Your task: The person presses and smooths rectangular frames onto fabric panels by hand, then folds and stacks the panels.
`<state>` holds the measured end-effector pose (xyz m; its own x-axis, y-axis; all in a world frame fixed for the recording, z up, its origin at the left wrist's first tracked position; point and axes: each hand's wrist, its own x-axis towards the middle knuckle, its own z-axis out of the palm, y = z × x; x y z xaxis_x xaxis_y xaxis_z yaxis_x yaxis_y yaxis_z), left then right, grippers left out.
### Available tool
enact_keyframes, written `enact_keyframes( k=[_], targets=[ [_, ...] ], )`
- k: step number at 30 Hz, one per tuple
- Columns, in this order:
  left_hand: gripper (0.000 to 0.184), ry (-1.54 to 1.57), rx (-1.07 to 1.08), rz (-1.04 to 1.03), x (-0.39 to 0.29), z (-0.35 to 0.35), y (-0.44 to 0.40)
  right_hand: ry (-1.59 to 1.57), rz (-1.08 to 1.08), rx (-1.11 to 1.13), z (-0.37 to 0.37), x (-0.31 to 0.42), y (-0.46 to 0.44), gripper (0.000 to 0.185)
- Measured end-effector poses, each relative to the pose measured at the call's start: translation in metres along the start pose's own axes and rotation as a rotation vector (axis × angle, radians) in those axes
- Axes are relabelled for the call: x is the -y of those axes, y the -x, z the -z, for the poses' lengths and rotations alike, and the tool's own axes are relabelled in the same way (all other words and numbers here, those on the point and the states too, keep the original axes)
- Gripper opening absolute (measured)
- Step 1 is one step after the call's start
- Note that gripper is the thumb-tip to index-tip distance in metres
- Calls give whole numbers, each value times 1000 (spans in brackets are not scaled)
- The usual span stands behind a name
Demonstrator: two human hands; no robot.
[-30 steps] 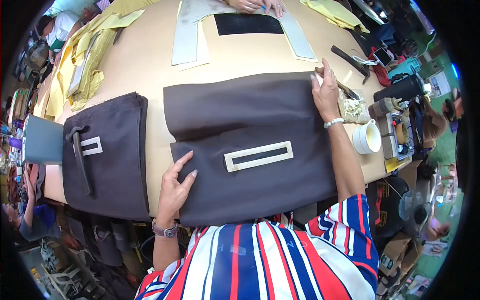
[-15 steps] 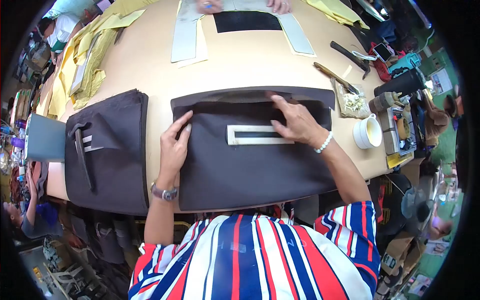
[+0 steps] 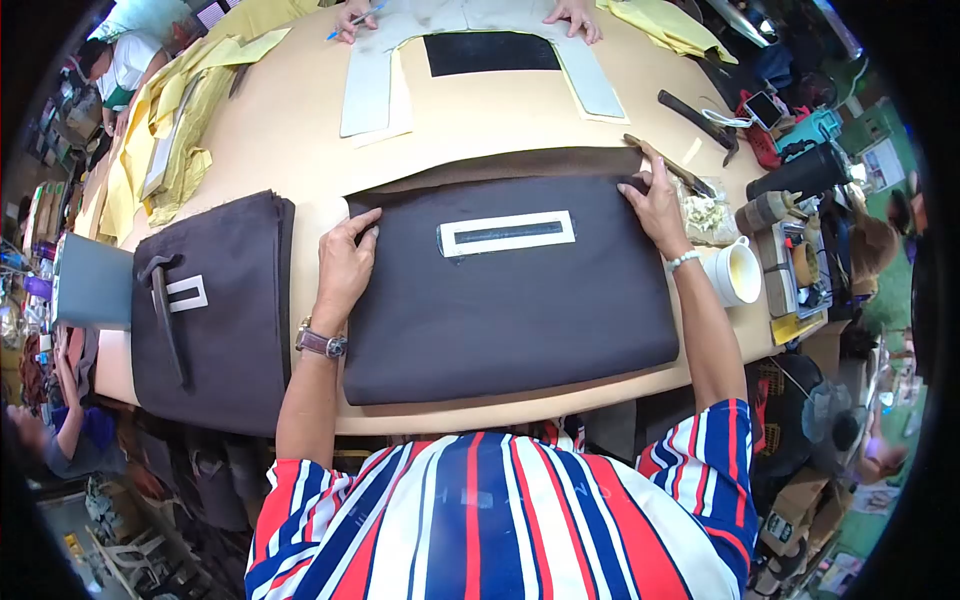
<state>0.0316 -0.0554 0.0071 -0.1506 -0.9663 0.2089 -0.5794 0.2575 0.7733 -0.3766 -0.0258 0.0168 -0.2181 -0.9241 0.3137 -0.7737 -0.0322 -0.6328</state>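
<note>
A folded dark brown fabric panel [image 3: 510,320] lies in front of me on the table. A white rectangular frame [image 3: 508,233] surrounds a dark slot near its upper edge. My left hand [image 3: 347,265] pinches the panel's upper left corner, fingers bent over the edge. At the upper right corner my right hand [image 3: 660,208] grips the top edge between thumb and fingers. Behind that edge a browner layer [image 3: 500,170] shows as a raised strip. To the left, a stack of similar dark panels [image 3: 235,350] has a hammer [image 3: 167,315] resting on it.
A white cup [image 3: 735,273] and a tool tray [image 3: 795,260] stand close to my right forearm. Beyond lie a brush [image 3: 690,180] and another hammer [image 3: 700,125]. Across the table, another person's hands [image 3: 572,18] touch a pale template [image 3: 370,95]. A grey-blue box [image 3: 92,280] stands left.
My right hand has moved from above the slot to the panel's upper right corner. The panel's top edge now lies straighter, and the slot frame sits higher and slightly left.
</note>
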Motion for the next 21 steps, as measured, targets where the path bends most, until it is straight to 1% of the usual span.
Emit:
enact_keyframes(
  k=[2, 3, 4, 8, 11, 14, 17, 20, 21],
  targets=[
    [26, -19, 33, 91, -5, 2, -5, 19, -126, -3, -3, 0, -11, 69],
    [26, -50, 16, 64, -5, 1, -8, 28, -188, -5, -3, 2, -16, 69],
    [27, -80, -1, 38, -3, 0, -10, 33, -159, -36, -8, -5, -22, 70],
    [26, -160, -84, -28, -3, -3, -20, 70, -153, -42, -14, -3, -35, 71],
    [25, -184, -100, 10, -6, -4, -29, 124, -178, -61, -18, -2, -42, 70],
    [23, -165, -151, -90, 9, -9, -40, 146, -237, -84, -23, -8, -44, 70],
    [22, -177, -148, -104, 11, -11, -47, 141, -274, -123, -25, -7, -43, 71],
    [20, -230, -115, -46, 9, -10, -51, 189, -246, -182, -31, -10, -43, 72],
    [20, -243, -116, -51, 10, -11, -51, 193, -266, -174, -31, -9, -43, 72]
  ],
)
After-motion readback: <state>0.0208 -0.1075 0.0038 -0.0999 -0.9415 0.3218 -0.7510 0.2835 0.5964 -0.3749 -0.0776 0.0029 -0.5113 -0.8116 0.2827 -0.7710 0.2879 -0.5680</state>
